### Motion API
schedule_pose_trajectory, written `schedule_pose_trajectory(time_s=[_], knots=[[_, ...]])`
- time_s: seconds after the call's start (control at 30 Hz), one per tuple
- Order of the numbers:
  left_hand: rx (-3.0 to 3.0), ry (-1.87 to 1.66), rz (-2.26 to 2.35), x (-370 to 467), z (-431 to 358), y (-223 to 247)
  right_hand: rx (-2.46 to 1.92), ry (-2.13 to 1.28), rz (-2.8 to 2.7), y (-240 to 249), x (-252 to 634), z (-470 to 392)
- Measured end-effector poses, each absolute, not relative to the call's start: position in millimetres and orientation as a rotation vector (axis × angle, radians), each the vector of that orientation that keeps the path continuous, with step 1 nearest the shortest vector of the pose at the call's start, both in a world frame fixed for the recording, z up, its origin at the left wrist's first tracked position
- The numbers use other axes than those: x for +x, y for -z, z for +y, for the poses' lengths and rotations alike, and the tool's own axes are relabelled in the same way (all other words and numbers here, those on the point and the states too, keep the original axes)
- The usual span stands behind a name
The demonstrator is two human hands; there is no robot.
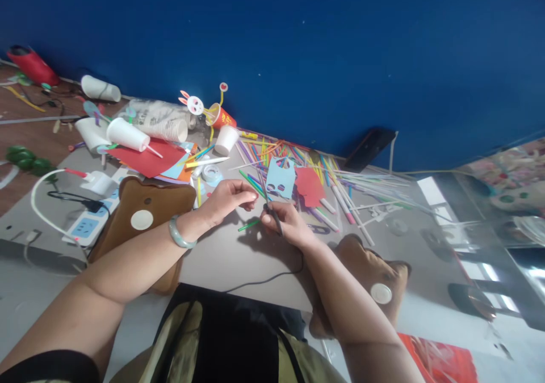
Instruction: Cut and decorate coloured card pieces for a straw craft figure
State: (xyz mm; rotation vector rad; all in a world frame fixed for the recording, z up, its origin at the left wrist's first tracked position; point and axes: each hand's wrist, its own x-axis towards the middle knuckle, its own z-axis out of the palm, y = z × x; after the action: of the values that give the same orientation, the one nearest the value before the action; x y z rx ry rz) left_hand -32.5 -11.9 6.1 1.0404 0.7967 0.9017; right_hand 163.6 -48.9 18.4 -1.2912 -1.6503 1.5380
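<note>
My right hand (pixel 284 222) is closed around the dark handles of a pair of scissors (pixel 279 224), whose blades point up and away from me. Just left of it, my left hand (pixel 232 199) has its fingers curled together in a pinch; anything between them is too small or hidden to make out. A short green straw piece (pixel 248 226) lies on the table below the two hands. Beyond the scissors lie a light blue sheet with cut-out holes (pixel 281 179) and a cut red paper (pixel 309 186). Green and purple straws lie close behind my fingers.
Many coloured straws and markers (pixel 340 201) spread along the blue wall. White paper cups (pixel 128 134), a red cup (pixel 221 116) with a rabbit stick and a tape roll (pixel 210 173) stand left. A power strip (pixel 91 215) and brown cushions (pixel 153 207) flank my arms; a cable (pixel 272 281) crosses in front.
</note>
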Motion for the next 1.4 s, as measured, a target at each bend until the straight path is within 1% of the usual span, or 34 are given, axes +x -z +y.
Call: schedule_pose_trajectory(time_s=[0.27, 0.83, 1.27, 1.4], knots=[[0.998, -0.923, 0.805, -32.7, -12.6, -10.3, -1.286, -1.681, -1.701, -23.0, 168.9, -49.6], [1.011, -0.916, 0.821, -34.4, -11.2, -8.8, -1.333, -1.669, -1.745, -25.7, 172.2, -48.1], [1.008, -0.910, 0.846, -34.7, -10.0, -10.5, -1.382, -1.585, -1.784, -22.8, 174.8, -46.2], [1.001, -0.962, 0.856, -34.5, -8.0, -6.7, -1.439, -1.400, -1.701, -16.5, 172.1, -43.4]])
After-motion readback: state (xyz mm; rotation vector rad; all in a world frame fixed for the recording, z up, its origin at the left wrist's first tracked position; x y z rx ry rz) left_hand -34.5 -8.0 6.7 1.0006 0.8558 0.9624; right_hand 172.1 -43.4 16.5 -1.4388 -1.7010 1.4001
